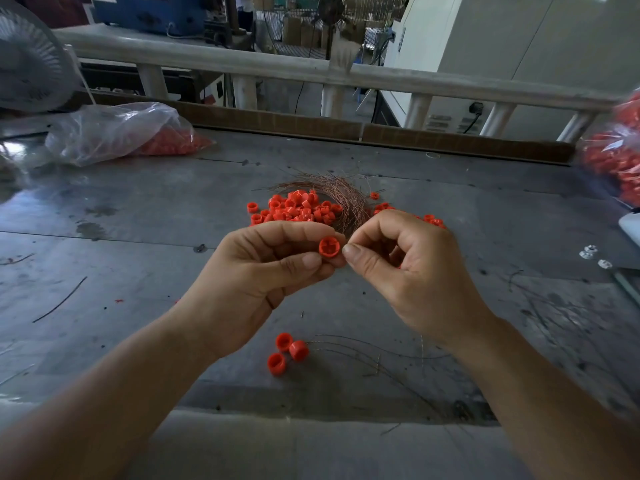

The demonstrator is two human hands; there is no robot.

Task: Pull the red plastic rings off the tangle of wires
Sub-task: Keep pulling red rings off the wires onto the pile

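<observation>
The left hand was curled round a red plastic ring to steady it. The right hand was pinched just beside it, seemingly on a wire too thin to be seen. The tangle of wires lay mid-counter, beyond the hands, beside a pile of rings.

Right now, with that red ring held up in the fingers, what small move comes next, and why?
Probably pull the two hands apart. The left hand grips the red ring, and the right hand pinches something right beside it, likely a wire too thin to see. Separating them should slip the ring free.
</observation>
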